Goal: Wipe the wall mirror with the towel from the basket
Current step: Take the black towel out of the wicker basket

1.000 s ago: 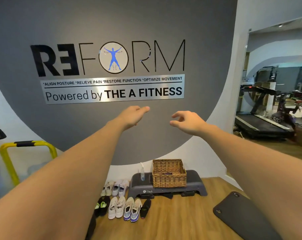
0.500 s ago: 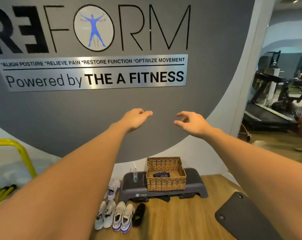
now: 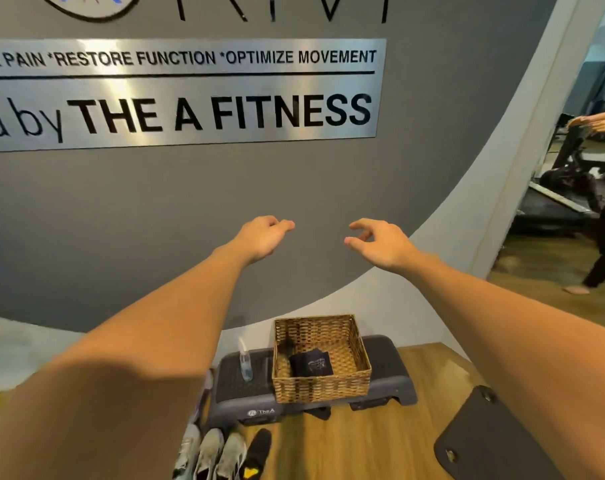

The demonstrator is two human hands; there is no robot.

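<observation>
A woven wicker basket (image 3: 322,389) stands on a dark grey step platform (image 3: 237,386) against the wall. A folded dark towel (image 3: 311,364) lies inside it. The wall mirror (image 3: 585,161) fills the right edge and reflects treadmills and a person. My left hand (image 3: 263,237) and my right hand (image 3: 380,242) are stretched forward at chest height, well above the basket, palms down. Their fingers are loosely curled and apart, and they hold nothing.
A clear spray bottle (image 3: 245,362) stands on the platform left of the basket. Several shoes (image 3: 221,455) lie on the wooden floor in front. A dark mat (image 3: 495,441) lies at lower right. A metal sign (image 3: 190,95) hangs on the grey wall.
The view has come closer to the wall and tilted down; the basket and the sign look larger. Both hands stay outstretched in the same pose.
</observation>
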